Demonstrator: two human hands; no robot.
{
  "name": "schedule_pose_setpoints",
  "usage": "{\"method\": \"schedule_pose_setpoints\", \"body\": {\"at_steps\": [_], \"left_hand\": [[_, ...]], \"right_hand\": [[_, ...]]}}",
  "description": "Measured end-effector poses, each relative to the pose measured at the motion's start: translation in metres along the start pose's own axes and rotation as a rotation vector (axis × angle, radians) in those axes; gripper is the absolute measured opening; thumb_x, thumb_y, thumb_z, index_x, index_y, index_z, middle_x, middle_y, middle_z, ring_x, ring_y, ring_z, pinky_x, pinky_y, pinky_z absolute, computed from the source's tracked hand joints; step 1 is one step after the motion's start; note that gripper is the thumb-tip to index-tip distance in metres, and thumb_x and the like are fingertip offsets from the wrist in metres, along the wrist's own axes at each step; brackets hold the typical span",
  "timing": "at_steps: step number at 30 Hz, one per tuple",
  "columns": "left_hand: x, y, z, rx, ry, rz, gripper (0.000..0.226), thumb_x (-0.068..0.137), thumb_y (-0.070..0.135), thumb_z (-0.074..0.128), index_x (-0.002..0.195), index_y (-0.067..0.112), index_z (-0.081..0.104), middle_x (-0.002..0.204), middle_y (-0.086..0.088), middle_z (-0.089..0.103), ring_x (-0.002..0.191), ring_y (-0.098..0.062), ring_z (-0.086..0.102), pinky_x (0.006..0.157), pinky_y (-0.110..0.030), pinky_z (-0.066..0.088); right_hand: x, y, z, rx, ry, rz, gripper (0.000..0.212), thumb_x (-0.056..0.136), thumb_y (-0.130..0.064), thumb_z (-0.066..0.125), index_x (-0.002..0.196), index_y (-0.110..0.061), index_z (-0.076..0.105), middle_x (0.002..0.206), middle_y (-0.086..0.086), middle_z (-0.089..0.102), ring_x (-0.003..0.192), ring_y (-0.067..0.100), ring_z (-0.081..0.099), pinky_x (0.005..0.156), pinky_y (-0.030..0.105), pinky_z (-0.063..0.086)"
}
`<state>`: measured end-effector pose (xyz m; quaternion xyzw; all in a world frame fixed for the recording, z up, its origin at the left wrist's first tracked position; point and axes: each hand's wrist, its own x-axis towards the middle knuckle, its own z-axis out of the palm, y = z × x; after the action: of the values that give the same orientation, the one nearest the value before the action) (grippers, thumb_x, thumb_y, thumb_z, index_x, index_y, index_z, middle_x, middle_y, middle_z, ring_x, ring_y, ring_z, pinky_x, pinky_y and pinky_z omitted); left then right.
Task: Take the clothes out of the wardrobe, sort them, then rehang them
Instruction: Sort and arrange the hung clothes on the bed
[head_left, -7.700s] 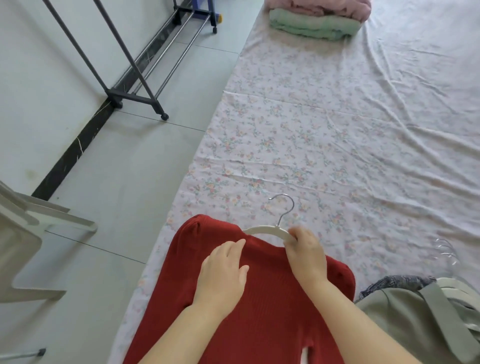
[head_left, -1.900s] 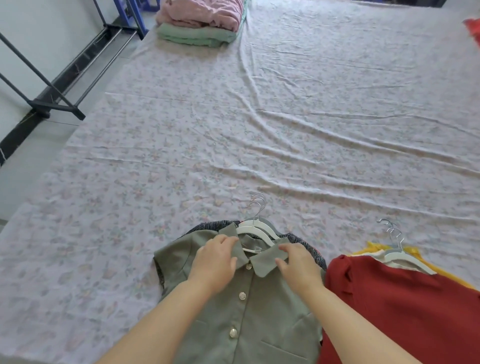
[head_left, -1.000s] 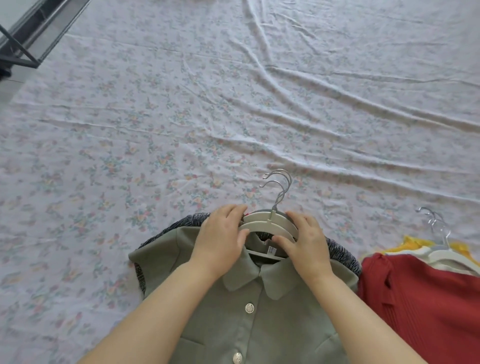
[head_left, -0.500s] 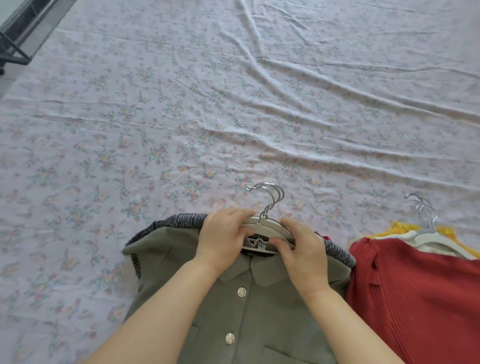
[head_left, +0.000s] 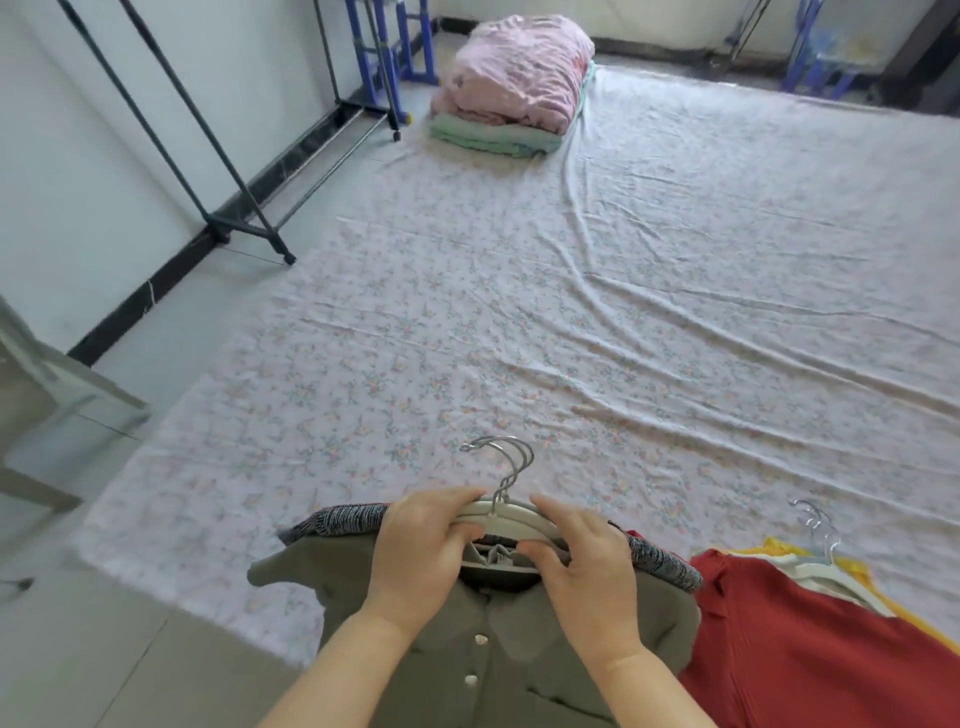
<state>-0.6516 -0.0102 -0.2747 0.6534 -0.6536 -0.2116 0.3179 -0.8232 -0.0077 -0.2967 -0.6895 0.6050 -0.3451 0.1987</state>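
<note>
Both the left hand (head_left: 421, 551) and the right hand (head_left: 587, 566) clasp the stacked white hangers (head_left: 498, 512) of the green shirt (head_left: 467, 649), which lies at the near edge of the floral sheet (head_left: 571, 312), left of a red top (head_left: 805, 649). Lifted together, the bunched hooks (head_left: 511, 462) could tangle, or a garment could slide off. The collar tag (head_left: 493, 553) is too small to read.

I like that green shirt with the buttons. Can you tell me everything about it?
The olive-grey shirt looks like smooth woven cloth, with a rounded collar and pale round buttons. It lies front up on a speckled grey knit, by the edge of the floral sheet. The left hand and right hand grip the stacked pale hangers at its neck. A red top touches it on the right.
</note>
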Motion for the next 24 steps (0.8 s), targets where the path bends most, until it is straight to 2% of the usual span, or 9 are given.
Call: {"method": "schedule_pose_setpoints", "body": {"at_steps": [3,6,10,13,15,17,19,24], "left_hand": [[-0.019,0.008,-0.046,-0.017,0.047,-0.067,0.035,0.066,0.024,0.065,0.100,0.023,0.072,0.093,0.006,0.072,0.092,-0.006,0.056,0.082,-0.033,0.046],[-0.038,0.008,-0.089,-0.047,0.113,-0.117,0.033,0.070,0.020,0.068,0.102,0.023,0.071,0.097,0.007,0.071,0.094,-0.004,0.054,0.084,-0.031,0.043],[-0.059,-0.002,-0.144,-0.074,0.203,-0.089,0.031,0.069,0.014,0.071,0.100,0.019,0.072,0.095,0.006,0.071,0.098,-0.004,0.051,0.082,-0.026,0.040],[-0.072,-0.022,-0.185,-0.093,0.235,-0.071,0.033,0.069,0.007,0.075,0.100,0.018,0.072,0.094,0.003,0.072,0.096,-0.006,0.053,0.083,-0.030,0.043],[-0.082,-0.043,-0.214,-0.098,0.253,-0.050,0.032,0.069,0.013,0.072,0.100,0.018,0.072,0.093,0.003,0.072,0.095,-0.006,0.054,0.083,-0.033,0.046],[-0.093,-0.068,-0.245,-0.121,0.258,-0.035,0.031,0.069,0.019,0.068,0.100,0.019,0.072,0.094,0.005,0.072,0.092,-0.005,0.056,0.085,-0.035,0.048],[-0.102,-0.096,-0.277,-0.144,0.244,-0.014,0.030,0.071,0.014,0.072,0.100,0.019,0.072,0.094,0.006,0.072,0.088,-0.004,0.060,0.086,-0.037,0.050],[-0.106,-0.145,-0.343,-0.147,0.172,0.020,0.032,0.073,0.009,0.073,0.103,0.016,0.071,0.098,0.003,0.072,0.092,-0.011,0.065,0.088,-0.038,0.050]], "right_hand": [[-0.007,-0.043,-0.007,0.005,-0.018,-0.048,0.040,0.064,-0.032,0.071,0.103,-0.030,0.066,0.083,-0.011,0.067,0.075,0.017,0.063,0.071,0.040,0.052],[-0.014,-0.086,-0.007,0.019,-0.037,-0.109,0.041,0.065,-0.032,0.072,0.105,-0.033,0.065,0.081,-0.013,0.066,0.074,0.014,0.062,0.072,0.035,0.047],[-0.022,-0.140,0.004,0.003,-0.047,-0.174,0.039,0.066,-0.034,0.072,0.105,-0.035,0.064,0.083,-0.013,0.066,0.076,0.013,0.061,0.076,0.030,0.039],[-0.031,-0.183,0.021,-0.009,-0.035,-0.196,0.038,0.067,-0.037,0.068,0.105,-0.033,0.067,0.083,-0.013,0.066,0.076,0.012,0.061,0.078,0.030,0.039],[-0.041,-0.213,0.039,-0.020,-0.025,-0.206,0.038,0.068,-0.038,0.068,0.105,-0.033,0.067,0.084,-0.013,0.067,0.076,0.012,0.061,0.078,0.030,0.040],[-0.054,-0.247,0.060,-0.051,-0.015,-0.216,0.038,0.068,-0.038,0.068,0.106,-0.033,0.067,0.083,-0.013,0.066,0.075,0.012,0.061,0.076,0.031,0.043],[-0.067,-0.281,0.082,-0.082,0.007,-0.225,0.038,0.068,-0.039,0.068,0.106,-0.032,0.067,0.083,-0.013,0.066,0.073,0.012,0.062,0.073,0.031,0.044],[-0.086,-0.351,0.126,-0.073,0.024,-0.175,0.038,0.071,-0.033,0.074,0.108,-0.030,0.067,0.084,-0.011,0.066,0.074,0.012,0.062,0.075,0.035,0.048]]}}
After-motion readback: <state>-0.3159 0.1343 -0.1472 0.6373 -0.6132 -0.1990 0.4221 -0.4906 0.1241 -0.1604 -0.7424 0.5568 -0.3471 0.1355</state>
